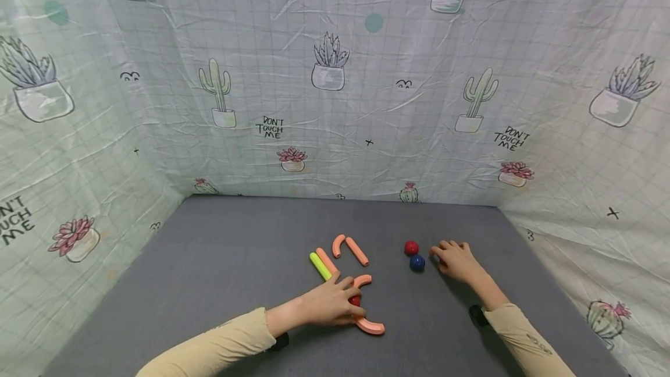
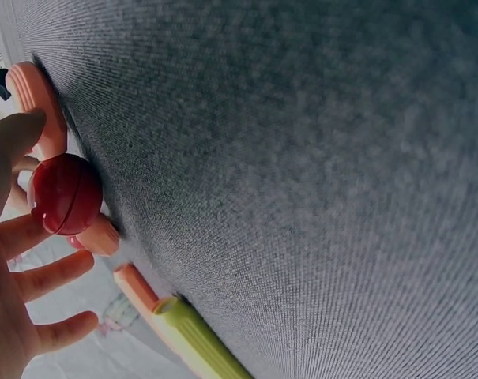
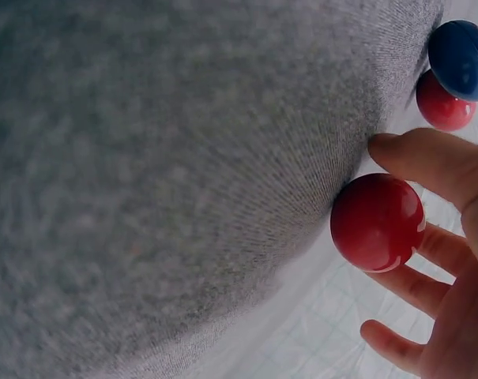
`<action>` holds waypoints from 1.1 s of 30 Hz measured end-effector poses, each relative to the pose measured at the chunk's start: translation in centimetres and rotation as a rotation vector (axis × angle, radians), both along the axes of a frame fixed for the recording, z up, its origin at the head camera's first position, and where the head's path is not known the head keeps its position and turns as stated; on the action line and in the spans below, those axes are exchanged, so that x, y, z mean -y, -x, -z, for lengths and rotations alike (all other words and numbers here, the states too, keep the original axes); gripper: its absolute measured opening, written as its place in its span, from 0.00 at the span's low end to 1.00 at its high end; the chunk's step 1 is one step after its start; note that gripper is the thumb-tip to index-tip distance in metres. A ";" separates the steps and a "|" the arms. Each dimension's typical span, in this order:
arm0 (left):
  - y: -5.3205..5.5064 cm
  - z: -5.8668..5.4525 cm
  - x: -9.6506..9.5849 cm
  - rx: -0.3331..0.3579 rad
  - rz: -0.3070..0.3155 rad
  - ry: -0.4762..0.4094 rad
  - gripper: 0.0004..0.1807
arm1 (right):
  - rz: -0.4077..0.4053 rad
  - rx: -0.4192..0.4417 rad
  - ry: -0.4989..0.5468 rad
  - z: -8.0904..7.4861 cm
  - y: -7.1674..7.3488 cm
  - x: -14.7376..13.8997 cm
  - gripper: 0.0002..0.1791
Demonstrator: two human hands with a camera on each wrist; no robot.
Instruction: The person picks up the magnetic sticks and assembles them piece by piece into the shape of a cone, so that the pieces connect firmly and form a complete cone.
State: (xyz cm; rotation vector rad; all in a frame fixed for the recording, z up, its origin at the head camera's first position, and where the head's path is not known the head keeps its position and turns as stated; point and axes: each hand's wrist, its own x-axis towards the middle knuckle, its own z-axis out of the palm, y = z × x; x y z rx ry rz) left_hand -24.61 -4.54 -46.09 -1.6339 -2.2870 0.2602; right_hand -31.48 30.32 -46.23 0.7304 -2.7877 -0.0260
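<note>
My left hand [image 1: 331,302] has its fingers spread round a red ball [image 2: 65,194]. Its thumb lies against a curved orange stick [image 2: 38,103] that meets the ball, and one finger touches the ball's side. Another curved orange stick [image 1: 362,280] sits on the ball's far side, partly hidden by the fingers. At the right, my right hand [image 1: 457,260] curls over a second red ball [image 3: 378,223] at the table surface, thumb on one side and fingers behind. Beyond its thumb are a blue ball [image 3: 462,60] and a third red ball [image 3: 446,104].
A yellow-green stick [image 1: 320,265] lies beside a straight orange stick [image 1: 325,258], just beyond my left hand. Farther back are a short curved orange stick [image 1: 338,245] and another straight one [image 1: 357,251]. A patterned curtain [image 1: 335,109] stands around the grey table [image 1: 251,231].
</note>
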 end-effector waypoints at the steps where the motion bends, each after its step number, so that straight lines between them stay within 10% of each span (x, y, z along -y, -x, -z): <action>1: 0.0 0.0 0.0 -0.007 0.001 0.000 0.12 | 0.002 0.006 -0.001 0.0 0.0 0.0 0.13; 33: -0.3 0.2 -0.2 0.005 -0.007 -0.012 0.11 | 0.024 -0.144 -0.062 -0.3 -0.7 -0.2 0.16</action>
